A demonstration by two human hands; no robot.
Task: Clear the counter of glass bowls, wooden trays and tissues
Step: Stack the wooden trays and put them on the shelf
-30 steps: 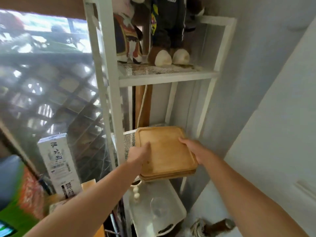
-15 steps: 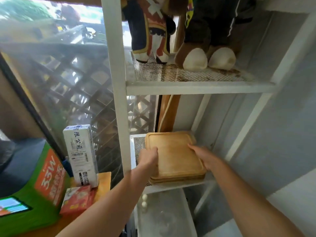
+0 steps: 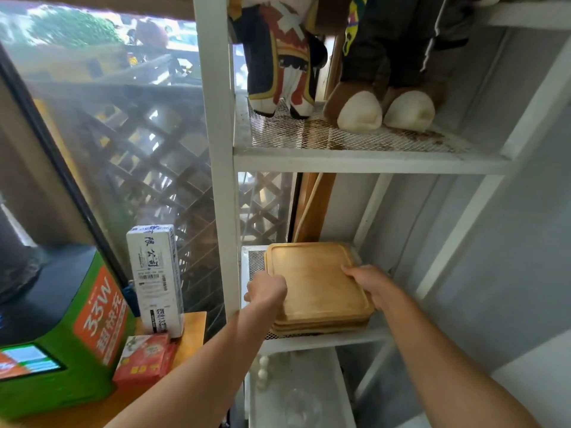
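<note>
A stack of square wooden trays (image 3: 312, 279) lies flat on the middle mesh shelf (image 3: 324, 340) of a white metal rack. My left hand (image 3: 266, 290) grips the stack's left edge with fingers curled. Over on the right edge, my right hand (image 3: 369, 281) holds the stack with its thumb on the top tray. The stack's bottom rests on the mesh. No glass bowls or tissues are clearly in view.
Plush toys (image 3: 340, 63) stand on the upper shelf (image 3: 364, 159). A lower shelf (image 3: 296, 393) sits beneath the trays. Left of the rack post (image 3: 217, 168) a wooden counter (image 3: 191, 327) carries a white carton (image 3: 156, 279), a red packet (image 3: 143, 359) and a green machine (image 3: 61, 335).
Both hands carried the tray stack forward from in front of the rack and set it onto the middle shelf. The view moved closer to the rack.
</note>
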